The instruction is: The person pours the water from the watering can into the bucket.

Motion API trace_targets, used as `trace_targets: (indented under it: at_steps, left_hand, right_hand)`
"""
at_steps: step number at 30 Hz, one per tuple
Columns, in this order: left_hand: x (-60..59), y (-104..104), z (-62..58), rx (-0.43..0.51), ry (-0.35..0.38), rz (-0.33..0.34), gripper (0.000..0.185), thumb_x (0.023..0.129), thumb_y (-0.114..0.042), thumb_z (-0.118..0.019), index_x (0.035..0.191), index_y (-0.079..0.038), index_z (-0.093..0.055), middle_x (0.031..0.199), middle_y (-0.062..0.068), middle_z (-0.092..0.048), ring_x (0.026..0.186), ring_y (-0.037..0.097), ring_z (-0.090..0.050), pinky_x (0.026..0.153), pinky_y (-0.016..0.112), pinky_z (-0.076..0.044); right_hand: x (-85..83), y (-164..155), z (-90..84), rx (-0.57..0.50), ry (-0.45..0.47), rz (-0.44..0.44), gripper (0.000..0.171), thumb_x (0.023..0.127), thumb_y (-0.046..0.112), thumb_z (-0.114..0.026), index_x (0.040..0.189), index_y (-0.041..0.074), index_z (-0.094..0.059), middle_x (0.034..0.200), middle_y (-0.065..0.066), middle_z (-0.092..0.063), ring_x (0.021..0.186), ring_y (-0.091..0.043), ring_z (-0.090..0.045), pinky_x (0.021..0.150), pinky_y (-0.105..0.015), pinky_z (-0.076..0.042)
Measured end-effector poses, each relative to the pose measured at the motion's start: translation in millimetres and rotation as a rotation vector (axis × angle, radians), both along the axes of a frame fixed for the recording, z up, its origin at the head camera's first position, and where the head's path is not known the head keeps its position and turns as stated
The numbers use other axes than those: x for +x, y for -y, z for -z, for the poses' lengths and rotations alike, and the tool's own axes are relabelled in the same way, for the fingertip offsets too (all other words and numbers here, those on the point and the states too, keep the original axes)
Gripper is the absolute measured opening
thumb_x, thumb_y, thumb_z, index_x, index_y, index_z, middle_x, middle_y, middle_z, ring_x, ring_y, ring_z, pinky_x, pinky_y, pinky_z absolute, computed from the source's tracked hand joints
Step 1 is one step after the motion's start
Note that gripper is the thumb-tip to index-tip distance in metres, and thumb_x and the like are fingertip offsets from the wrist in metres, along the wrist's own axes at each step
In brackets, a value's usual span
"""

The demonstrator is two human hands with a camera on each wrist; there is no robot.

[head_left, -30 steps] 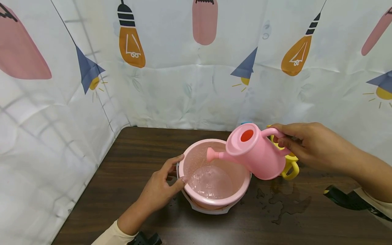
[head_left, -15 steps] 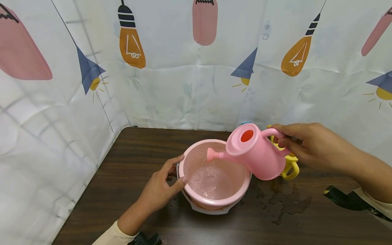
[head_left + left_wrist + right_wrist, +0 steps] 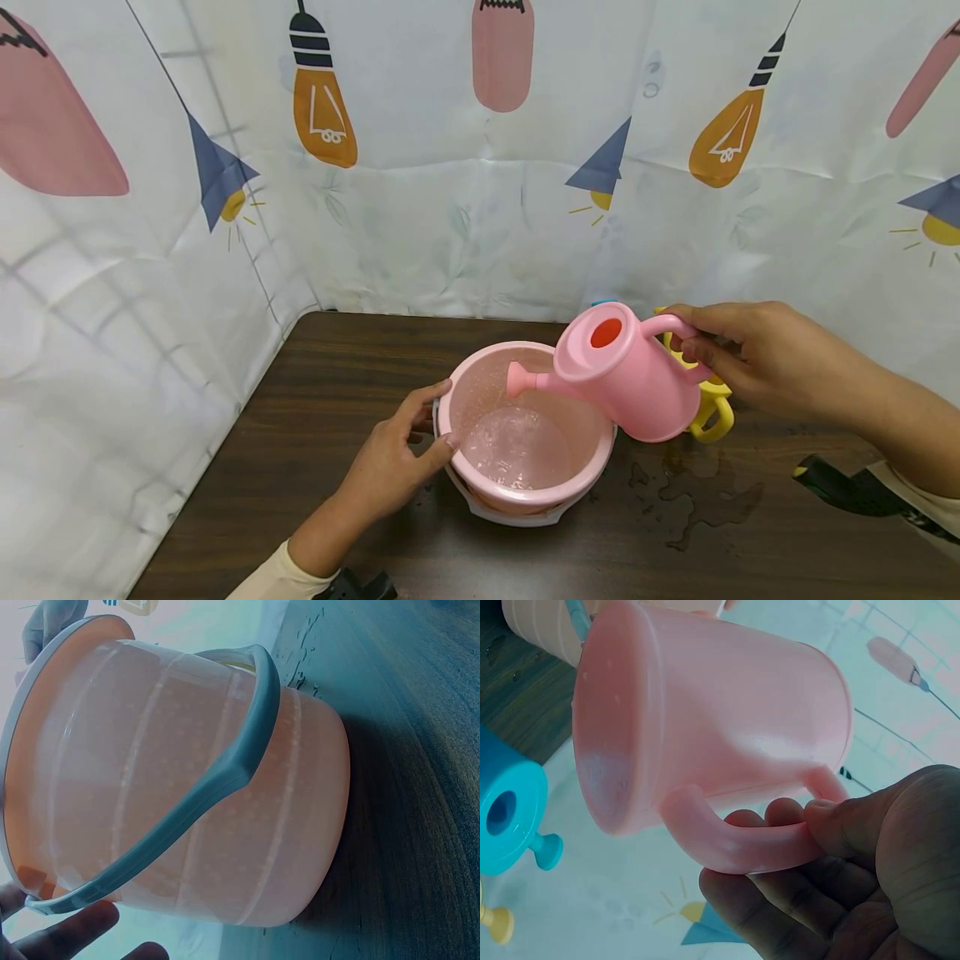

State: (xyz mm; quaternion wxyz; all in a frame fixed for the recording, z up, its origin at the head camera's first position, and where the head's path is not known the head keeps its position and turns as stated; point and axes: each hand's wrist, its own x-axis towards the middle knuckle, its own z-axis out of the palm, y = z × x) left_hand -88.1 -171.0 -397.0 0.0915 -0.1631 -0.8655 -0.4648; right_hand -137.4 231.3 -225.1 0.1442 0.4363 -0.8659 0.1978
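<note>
A pink bucket (image 3: 525,498) with a grey handle (image 3: 225,772) stands on the dark wooden table (image 3: 337,375), with water (image 3: 517,446) in its bottom. My left hand (image 3: 435,417) holds the bucket's left rim, thumb on the edge and fingers (image 3: 67,934) under the lowered handle. My right hand (image 3: 686,335) grips the handle of a pink watering can (image 3: 637,392), fingers (image 3: 780,817) curled round it. The can (image 3: 720,712) is tilted left, its spout (image 3: 517,379) over the bucket's opening.
A yellow watering can (image 3: 712,412) stands behind the pink one, and a blue one (image 3: 510,817) shows in the right wrist view. A water puddle (image 3: 697,492) lies right of the bucket. Printed curtains (image 3: 450,208) close the back and left sides.
Both hands and the can stay in place. Only the water's surface in the bucket ripples differently.
</note>
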Motion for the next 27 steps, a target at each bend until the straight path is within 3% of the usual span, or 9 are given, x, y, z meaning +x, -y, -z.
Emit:
trace_targets:
  at_steps: [27]
  left_hand:
    - [0.0,-0.4,-0.9,-0.001,0.003,0.008,0.06,0.095,-0.029,-0.07,0.15,-0.03,-0.047,0.116,-0.004,-0.073,0.1,0.009,-0.069,0.086,0.048,-0.055]
  right_hand:
    - [-0.3,-1.3,0.9,-0.014,0.009,-0.002,0.046,0.083,-0.012,-0.076,0.121,0.015,-0.072,0.092,0.012,-0.068,0.075,0.0,-0.067,0.065,-0.014,-0.053]
